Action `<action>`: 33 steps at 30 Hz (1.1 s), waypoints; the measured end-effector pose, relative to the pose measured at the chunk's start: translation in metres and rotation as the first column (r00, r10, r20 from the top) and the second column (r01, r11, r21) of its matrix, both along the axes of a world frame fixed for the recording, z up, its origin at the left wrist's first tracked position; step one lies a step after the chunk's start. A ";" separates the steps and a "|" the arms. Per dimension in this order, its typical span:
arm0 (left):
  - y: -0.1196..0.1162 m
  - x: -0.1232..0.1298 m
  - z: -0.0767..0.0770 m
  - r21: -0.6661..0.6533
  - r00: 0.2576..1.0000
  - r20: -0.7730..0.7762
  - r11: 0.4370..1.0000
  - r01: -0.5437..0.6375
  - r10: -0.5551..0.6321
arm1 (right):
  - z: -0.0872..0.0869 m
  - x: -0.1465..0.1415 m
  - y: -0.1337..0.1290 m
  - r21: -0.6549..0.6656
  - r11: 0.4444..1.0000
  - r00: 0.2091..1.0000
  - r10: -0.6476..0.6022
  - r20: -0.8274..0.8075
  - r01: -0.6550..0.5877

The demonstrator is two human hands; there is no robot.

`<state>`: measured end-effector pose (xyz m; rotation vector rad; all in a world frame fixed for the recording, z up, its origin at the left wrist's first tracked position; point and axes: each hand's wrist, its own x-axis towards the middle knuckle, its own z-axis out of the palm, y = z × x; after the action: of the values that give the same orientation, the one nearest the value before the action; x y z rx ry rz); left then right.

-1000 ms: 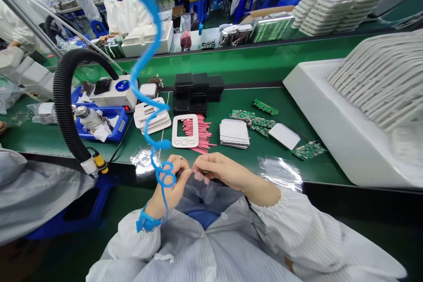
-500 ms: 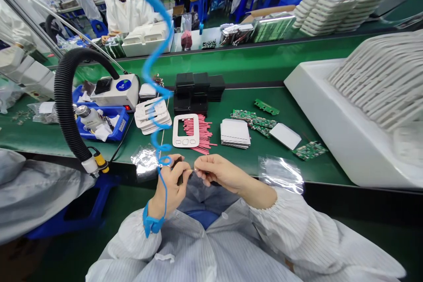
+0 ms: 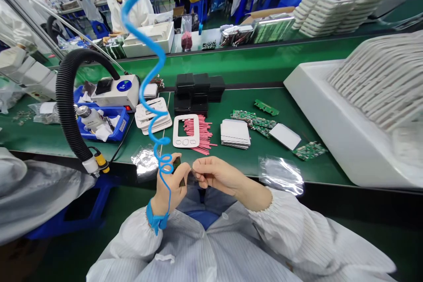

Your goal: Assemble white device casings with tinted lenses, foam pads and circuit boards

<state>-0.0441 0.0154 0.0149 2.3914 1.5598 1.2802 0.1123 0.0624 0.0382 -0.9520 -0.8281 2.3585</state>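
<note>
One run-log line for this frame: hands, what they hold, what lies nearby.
left hand: pinches small dark part | right hand: fingers at clear film beside it | nearby: white bezel on pink strips, green bench

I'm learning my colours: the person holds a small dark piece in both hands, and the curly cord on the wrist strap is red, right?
Not quite. The curly cord on the wrist strap is blue, not red, as the head view shows. The rest holds: the left hand and right hand meet on a small dark piece.

Bright even light; edges warped, slightly blurred.
</note>
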 end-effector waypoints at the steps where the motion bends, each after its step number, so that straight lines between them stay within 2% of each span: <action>1: 0.000 0.000 -0.001 0.012 1.000 -0.002 1.000 0.003 -0.003 | 0.001 0.000 -0.001 0.000 1.000 1.000 -0.002 -0.012 0.002; 8: -0.004 -0.002 0.004 0.097 0.998 0.058 0.995 0.024 -0.030 | 0.002 -0.002 -0.003 0.051 0.997 0.998 -0.063 -0.013 0.063; 13: -0.007 -0.006 0.008 0.115 0.998 0.059 0.993 0.016 -0.023 | 0.008 0.003 -0.003 0.181 0.976 0.991 -0.127 0.029 0.120; 22: -0.004 -0.008 0.008 0.103 0.997 0.008 0.991 0.081 -0.082 | 0.013 0.005 -0.001 0.369 0.927 0.969 -0.028 0.244 -0.066; 33: -0.002 -0.008 0.009 0.117 0.992 -0.050 0.986 0.122 -0.117 | 0.018 0.004 0.004 0.378 0.909 0.942 0.044 0.333 -0.176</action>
<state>-0.0518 0.0131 0.0241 2.5564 1.3611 1.3444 0.1165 0.0667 0.0565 -1.1386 -1.4659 2.0234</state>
